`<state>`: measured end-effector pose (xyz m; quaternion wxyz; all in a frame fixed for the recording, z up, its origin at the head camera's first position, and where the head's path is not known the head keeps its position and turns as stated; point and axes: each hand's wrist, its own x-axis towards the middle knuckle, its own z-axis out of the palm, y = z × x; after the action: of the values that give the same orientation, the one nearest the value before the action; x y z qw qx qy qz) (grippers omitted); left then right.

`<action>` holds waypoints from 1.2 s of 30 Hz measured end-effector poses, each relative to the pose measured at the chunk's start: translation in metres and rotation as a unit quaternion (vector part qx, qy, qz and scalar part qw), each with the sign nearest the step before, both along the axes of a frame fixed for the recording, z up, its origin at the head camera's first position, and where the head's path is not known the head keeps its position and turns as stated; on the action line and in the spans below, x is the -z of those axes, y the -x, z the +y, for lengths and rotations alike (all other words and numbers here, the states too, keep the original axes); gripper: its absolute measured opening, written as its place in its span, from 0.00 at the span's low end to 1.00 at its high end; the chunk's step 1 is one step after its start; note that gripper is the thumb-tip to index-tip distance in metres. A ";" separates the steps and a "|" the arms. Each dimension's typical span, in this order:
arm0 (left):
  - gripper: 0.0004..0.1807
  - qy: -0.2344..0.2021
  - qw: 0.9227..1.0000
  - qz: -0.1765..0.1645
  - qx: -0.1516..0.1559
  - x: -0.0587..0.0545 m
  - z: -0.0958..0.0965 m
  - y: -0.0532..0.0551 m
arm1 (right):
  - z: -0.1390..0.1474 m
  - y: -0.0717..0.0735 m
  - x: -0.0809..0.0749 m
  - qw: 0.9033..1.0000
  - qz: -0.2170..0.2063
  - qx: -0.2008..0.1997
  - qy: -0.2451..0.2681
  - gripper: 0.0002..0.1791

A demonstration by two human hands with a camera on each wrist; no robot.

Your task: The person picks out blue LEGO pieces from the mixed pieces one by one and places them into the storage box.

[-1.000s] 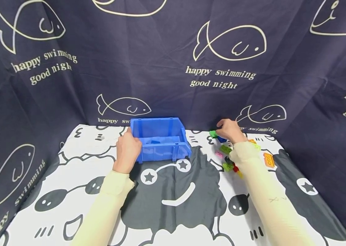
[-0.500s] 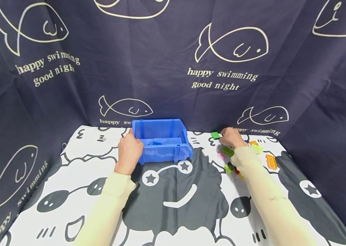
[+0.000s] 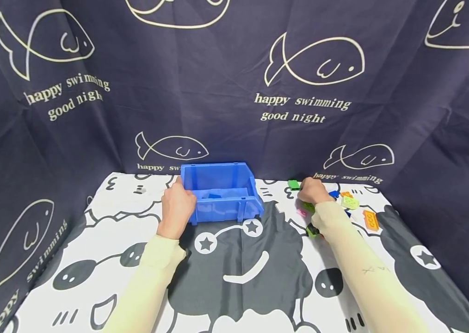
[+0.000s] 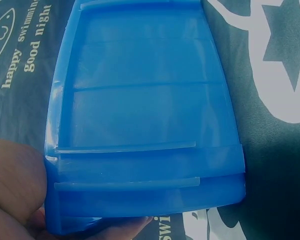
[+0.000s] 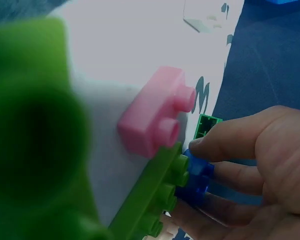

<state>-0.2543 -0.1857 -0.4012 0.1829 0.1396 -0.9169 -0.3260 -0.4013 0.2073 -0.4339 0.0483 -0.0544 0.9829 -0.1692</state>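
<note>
My left hand (image 3: 177, 206) grips the left side wall of a blue plastic bin (image 3: 219, 212), thumb outside the rim. The left wrist view has that bin side (image 4: 145, 110) up close, the hand (image 4: 15, 185) at its edge. Over the brick pile at the right, my right hand (image 3: 314, 188) pinches a blue toy brick (image 5: 194, 175) between thumb and fingers. A green brick (image 3: 294, 185) lies just left of the hand. Near the fingertips are a pink two-stud brick (image 5: 152, 112) and an olive-green brick (image 5: 150, 195). A blue piece (image 3: 214, 196) sits inside the bin.
Right of the hand lie a lime brick (image 3: 349, 202), an orange brick (image 3: 371, 220) and a blue brick (image 3: 334, 194). A white brick (image 3: 280, 207) lies between bin and pile. A dark fish-print curtain (image 3: 234, 92) stands behind the patterned cloth (image 3: 234, 286).
The right hand has drawn back slightly toward the person, away from the green brick, which now shows whole. The left hand keeps its grip on the bin. The head view has shifted a little.
</note>
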 end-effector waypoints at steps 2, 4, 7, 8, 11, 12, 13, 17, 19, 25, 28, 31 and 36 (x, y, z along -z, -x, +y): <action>0.27 -0.001 1.000 0.000 -0.001 0.000 0.000 0.000 | 0.000 -0.001 -0.002 1.000 0.003 -0.003 -0.001 0.10; 0.27 -0.001 1.000 -0.001 -0.001 0.000 0.000 0.000 | 0.000 -0.002 -0.003 1.000 0.009 -0.004 -0.005 0.11; 0.28 -0.002 1.000 -0.001 0.000 0.000 0.000 0.000 | 0.000 -0.003 -0.005 1.000 0.020 -0.010 -0.007 0.11; 0.28 -0.002 1.000 0.000 0.001 0.000 0.000 0.000 | 0.000 -0.004 -0.005 1.000 0.024 -0.012 -0.006 0.11; 0.28 -0.001 1.000 0.001 0.000 0.001 0.000 -0.001 | 0.001 -0.005 -0.006 1.000 0.027 -0.015 -0.004 0.10; 0.29 -0.002 1.000 0.001 0.001 0.001 0.000 -0.001 | 0.001 -0.005 -0.005 1.000 0.027 -0.012 -0.003 0.09; 0.29 -0.002 1.000 0.000 0.001 0.001 0.001 -0.001 | 0.002 -0.006 -0.006 1.000 0.027 -0.013 -0.002 0.09; 0.29 -0.005 1.000 -0.003 0.001 0.001 0.002 -0.002 | 0.003 -0.007 -0.009 0.999 0.036 -0.020 0.004 0.08; 0.28 -0.003 1.000 -0.001 0.000 0.001 0.001 -0.001 | 0.002 -0.009 -0.014 0.999 0.047 -0.027 0.009 0.09; 0.27 0.001 1.000 0.003 -0.002 0.002 0.000 -0.002 | -0.007 -0.014 -0.033 0.997 0.069 -0.034 0.029 0.13; 0.27 -0.001 1.000 0.004 -0.001 0.001 0.000 -0.002 | -0.013 -0.017 -0.042 0.995 0.082 -0.039 0.035 0.13; 0.26 -0.002 1.000 0.006 0.000 0.002 -0.001 -0.002 | -0.019 -0.018 -0.051 0.995 0.088 -0.036 0.037 0.15; 0.26 -0.001 1.000 0.011 0.002 0.001 0.000 -0.002 | -0.029 -0.022 -0.067 0.995 0.080 -0.033 0.041 0.19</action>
<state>-0.2525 -0.1860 -0.4024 0.1925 0.1344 -0.9148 -0.3286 -0.3797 0.1786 -0.3671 -0.0269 -0.1016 0.9735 -0.2031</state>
